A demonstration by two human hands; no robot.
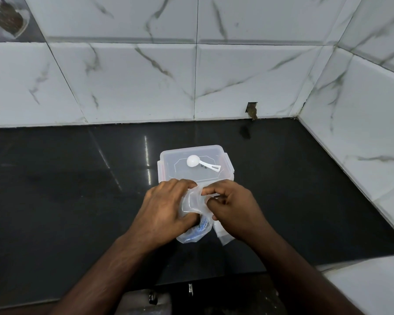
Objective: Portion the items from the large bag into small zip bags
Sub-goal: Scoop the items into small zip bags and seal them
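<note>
- Clear plastic bags (192,204) are bunched up in both hands, over the middle of the black counter (55,178), near its front edge.
- The left hand (166,210) grips the bunch, and the right hand (233,209) pinches its top edge.
- Just behind them sits a closed box (168,163) with a white scoop (201,163) lying on its lid.
- No small bag looks filled yet, so the job seems to be only starting.

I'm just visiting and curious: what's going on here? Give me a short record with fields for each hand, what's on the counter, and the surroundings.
left hand: grips the clear plastic bags
right hand: pinches the same bags at their top
container: clear, lidded, just behind the hands
scoop: white, lying on the container lid
counter: dark, glossy
wall: white marbled tiles
</note>
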